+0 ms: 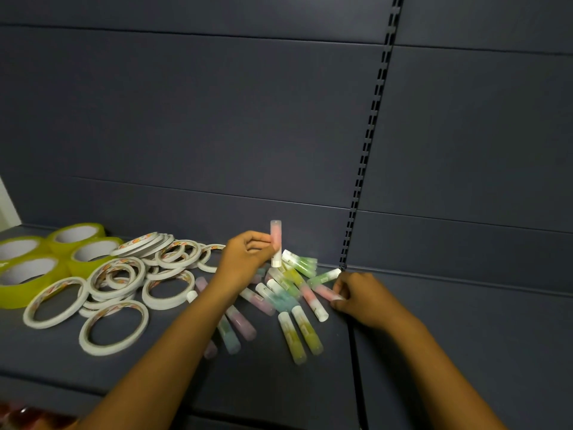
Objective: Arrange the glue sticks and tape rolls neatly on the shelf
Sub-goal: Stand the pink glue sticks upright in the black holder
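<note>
A dark blue-grey back panel (217, 119) rises behind both hands, crossed by thin horizontal seams that run level above and beyond them. A black slotted upright (369, 144) runs down the panel at a slight lean; its foot ends just above the right hand (362, 296), on the thumb side. Far out beyond the left hand (245, 259), at the picture's edge, shows a narrow sliver of white wall (7, 206). Low and nearer than the left forearm, blurred reddish objects (28, 414) sit in the corner, too dim to identify.
</note>
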`<state>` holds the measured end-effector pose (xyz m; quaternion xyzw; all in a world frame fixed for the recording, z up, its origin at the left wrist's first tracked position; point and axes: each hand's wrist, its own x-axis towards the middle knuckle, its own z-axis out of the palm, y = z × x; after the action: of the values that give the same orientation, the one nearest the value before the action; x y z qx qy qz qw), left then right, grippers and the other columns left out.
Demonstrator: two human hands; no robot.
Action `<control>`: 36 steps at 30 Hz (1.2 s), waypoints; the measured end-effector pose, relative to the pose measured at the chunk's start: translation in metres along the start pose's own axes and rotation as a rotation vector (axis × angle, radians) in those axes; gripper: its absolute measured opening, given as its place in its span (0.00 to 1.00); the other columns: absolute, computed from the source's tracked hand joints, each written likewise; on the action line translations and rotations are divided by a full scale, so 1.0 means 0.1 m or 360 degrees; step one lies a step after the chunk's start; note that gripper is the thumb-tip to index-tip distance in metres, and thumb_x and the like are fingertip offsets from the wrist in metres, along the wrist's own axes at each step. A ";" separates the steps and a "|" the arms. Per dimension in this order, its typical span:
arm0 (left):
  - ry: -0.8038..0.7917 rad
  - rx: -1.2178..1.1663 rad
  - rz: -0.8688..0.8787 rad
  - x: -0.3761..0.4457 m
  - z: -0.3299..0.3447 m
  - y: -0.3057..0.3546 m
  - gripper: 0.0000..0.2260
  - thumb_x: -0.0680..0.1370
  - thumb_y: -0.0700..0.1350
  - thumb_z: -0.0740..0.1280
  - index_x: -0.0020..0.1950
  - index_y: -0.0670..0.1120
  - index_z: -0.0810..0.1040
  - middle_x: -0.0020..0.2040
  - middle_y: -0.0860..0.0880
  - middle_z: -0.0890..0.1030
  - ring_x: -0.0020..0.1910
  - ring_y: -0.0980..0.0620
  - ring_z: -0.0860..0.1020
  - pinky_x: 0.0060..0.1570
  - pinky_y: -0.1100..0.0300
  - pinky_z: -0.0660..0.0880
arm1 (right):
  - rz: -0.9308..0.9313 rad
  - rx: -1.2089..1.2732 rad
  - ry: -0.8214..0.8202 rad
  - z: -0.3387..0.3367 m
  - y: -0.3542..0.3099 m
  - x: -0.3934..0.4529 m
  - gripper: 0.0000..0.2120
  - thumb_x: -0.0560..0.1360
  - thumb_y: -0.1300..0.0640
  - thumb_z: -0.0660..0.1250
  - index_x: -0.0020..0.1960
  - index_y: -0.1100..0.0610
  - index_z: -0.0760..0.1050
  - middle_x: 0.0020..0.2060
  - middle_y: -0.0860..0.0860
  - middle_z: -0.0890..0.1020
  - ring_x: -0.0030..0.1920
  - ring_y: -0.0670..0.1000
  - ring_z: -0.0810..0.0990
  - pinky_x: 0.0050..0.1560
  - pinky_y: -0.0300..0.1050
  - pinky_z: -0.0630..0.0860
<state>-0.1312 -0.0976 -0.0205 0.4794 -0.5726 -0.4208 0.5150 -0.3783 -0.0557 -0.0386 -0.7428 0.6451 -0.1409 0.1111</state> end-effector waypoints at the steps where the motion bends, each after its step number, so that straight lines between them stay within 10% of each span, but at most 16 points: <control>1: 0.0001 -0.0007 0.0009 -0.02 0.02 0.03 0.09 0.75 0.43 0.73 0.54 0.44 0.81 0.48 0.46 0.85 0.48 0.49 0.83 0.43 0.60 0.79 | -0.0004 0.0026 0.0044 -0.03 0.01 -0.02 0.05 0.73 0.52 0.70 0.46 0.51 0.76 0.42 0.47 0.80 0.42 0.47 0.78 0.44 0.44 0.77; 15: -0.0185 -0.0167 0.0229 -0.55 1.51 0.68 0.07 0.74 0.37 0.73 0.50 0.40 0.80 0.42 0.46 0.83 0.37 0.60 0.81 0.39 0.68 0.76 | 0.0074 0.1270 0.0797 -0.84 0.94 -0.83 0.07 0.73 0.60 0.74 0.49 0.59 0.79 0.42 0.55 0.84 0.40 0.47 0.81 0.44 0.37 0.79; 36: -0.0858 -0.0323 0.0415 -1.59 5.59 1.24 0.07 0.72 0.37 0.75 0.48 0.43 0.80 0.42 0.48 0.83 0.39 0.57 0.81 0.43 0.65 0.78 | 0.0502 0.0892 0.1455 -2.12 3.95 -3.31 0.07 0.73 0.64 0.74 0.48 0.59 0.78 0.38 0.50 0.83 0.37 0.41 0.80 0.43 0.36 0.78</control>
<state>-0.6990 0.0745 0.0061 0.2194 -0.7002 -0.5181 0.4394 -0.8612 0.2193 0.0006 -0.4425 0.6688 -0.5965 0.0330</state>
